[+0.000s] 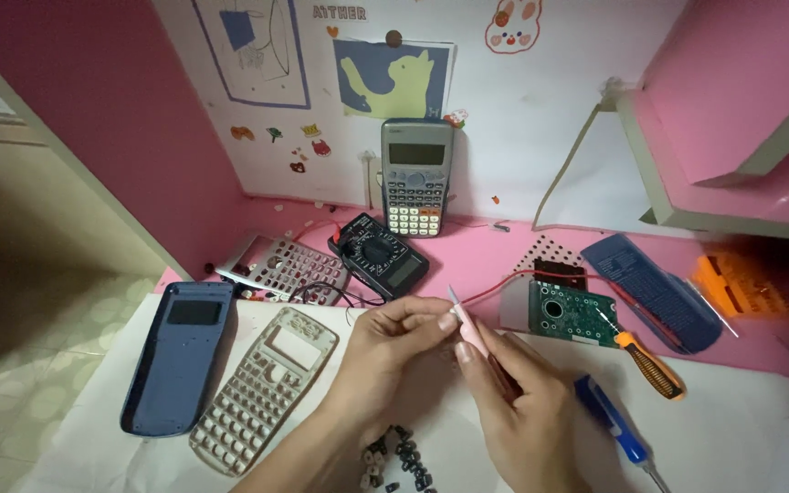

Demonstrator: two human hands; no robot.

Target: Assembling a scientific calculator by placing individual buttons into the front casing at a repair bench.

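Mid-teardown by the look of it: both hands, left hand [393, 340] and right hand [513, 402], pinch a small pink pointed pry tool [468, 325] at desk centre, loose dark key caps [401, 461] at 6 o'clock, beige plastic keypad frame [264, 388] at 9, so next probably needs careful regripping.

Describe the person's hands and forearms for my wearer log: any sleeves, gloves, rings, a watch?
Both hands are bare: the left hand and the right hand wear no gloves, and no rings show on the fingers. The forearms visible at the bottom edge are uncovered, with no sleeve, watch or bracelet in view. The nails look short and unpainted.
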